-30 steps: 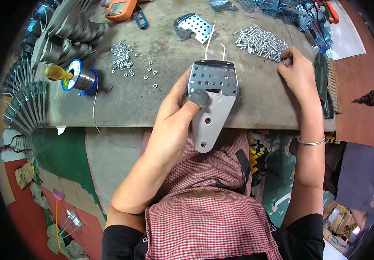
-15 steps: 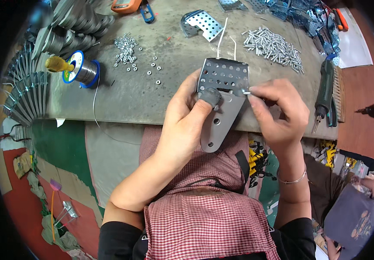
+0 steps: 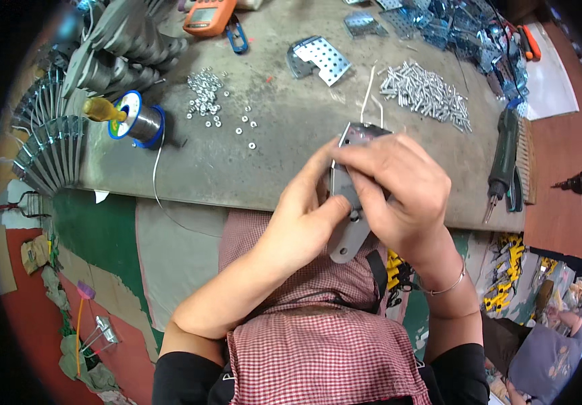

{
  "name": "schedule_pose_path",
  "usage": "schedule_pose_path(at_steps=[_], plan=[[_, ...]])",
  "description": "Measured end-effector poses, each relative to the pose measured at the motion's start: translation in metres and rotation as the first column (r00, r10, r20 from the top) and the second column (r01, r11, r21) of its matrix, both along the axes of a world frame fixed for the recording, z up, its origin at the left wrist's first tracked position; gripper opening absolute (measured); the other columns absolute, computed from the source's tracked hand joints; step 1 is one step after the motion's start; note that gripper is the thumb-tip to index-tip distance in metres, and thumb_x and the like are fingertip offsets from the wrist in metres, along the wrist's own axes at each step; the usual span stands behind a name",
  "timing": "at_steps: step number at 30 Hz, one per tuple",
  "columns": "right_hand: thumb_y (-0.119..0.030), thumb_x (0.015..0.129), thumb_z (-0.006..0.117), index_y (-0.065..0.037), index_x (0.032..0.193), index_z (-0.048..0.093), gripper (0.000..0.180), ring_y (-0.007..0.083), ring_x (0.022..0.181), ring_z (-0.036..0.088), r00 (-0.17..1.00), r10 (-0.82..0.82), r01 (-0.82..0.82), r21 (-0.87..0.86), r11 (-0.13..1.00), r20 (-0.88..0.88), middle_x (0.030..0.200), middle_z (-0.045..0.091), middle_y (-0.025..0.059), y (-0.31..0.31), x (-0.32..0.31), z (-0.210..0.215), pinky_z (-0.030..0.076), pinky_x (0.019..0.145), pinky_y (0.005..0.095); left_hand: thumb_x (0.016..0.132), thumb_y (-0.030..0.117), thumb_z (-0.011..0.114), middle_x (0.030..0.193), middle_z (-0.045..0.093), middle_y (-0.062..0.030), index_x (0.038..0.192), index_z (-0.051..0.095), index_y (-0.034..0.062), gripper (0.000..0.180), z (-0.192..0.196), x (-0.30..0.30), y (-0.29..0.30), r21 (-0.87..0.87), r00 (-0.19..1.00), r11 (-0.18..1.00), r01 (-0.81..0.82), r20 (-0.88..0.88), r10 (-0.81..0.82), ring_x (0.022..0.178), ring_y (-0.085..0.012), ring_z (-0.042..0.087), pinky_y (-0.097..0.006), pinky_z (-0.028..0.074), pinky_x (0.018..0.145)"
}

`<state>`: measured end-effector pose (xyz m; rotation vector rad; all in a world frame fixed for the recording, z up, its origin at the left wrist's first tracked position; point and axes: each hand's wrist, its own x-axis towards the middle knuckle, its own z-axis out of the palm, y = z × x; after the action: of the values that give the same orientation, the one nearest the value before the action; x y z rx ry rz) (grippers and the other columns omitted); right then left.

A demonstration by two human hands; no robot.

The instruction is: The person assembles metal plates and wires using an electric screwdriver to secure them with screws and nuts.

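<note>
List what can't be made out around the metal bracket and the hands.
- Head view: the right hand covers most of the metal bracket; its holes are hidden.
- Whatever the right fingers pinch is too small to tell.
- The left hand hides the bracket's left edge.
- Blue metal parts blur near the rim.

Only 1 screen: small grey rectangular display on the orange handheld meter, lying at far edge of the grey table, beyond the pile of small silver nuts. No pkgs, labels or signs clearly visible elsewhere.
</note>
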<state>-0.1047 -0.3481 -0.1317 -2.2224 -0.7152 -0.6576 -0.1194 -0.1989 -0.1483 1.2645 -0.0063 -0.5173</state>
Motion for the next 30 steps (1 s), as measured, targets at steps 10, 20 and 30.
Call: schedule_pose_path(at_steps=[10, 20, 30], plan=[[0.001, 0.065, 0.067, -0.003, 0.100, 0.066, 0.035, 0.0274, 0.081, 0.061, 1.000, 0.001, -0.001, -0.021, 1.000, 0.006, 0.090, 0.065, 0.0120, -0.009, -0.002, -0.007, 0.051, 0.070, 0.0331, 0.077, -0.003, 0.046, 0.130, 0.044, -0.0114, 0.141, 0.024, -0.0034, 0.068, -0.002, 0.014, 0.001, 0.001, 0.986, 0.986, 0.165, 0.024, -0.165, 0.115, -0.0166, 0.045, -0.026, 0.040, 0.092], [-0.021, 0.074, 0.070, 0.010, 0.136, 0.029, 0.081, 0.0426, 0.106, 0.052, 0.890, -0.314, 0.371, 0.124, 0.921, -0.330, 0.121, 0.050, 0.0284, -0.010, -0.042, -0.041, 0.041, 0.093, 0.0456, 0.076, 0.010, 0.062, 0.107, 0.055, -0.0210, 0.112, 0.054, 0.0003, 0.039, 0.017, 0.106, -0.020, 0.718, 0.520, 0.562, -0.412, 0.691, -0.502, 0.086, -0.0376, 0.060, -0.045, 0.050, 0.075], [-0.023, 0.076, 0.065, 0.011, 0.132, 0.035, 0.072, 0.0425, 0.103, 0.055, 0.905, -0.353, 0.391, 0.135, 0.911, -0.236, 0.117, 0.054, 0.0284, -0.013, -0.044, -0.048, 0.042, 0.092, 0.0441, 0.074, 0.000, 0.057, 0.097, 0.058, -0.0163, 0.104, 0.058, 0.0016, 0.030, 0.026, 0.156, -0.017, 0.746, 0.385, 0.271, -0.608, 0.576, -0.721, 0.087, -0.0354, 0.061, -0.042, 0.050, 0.077]])
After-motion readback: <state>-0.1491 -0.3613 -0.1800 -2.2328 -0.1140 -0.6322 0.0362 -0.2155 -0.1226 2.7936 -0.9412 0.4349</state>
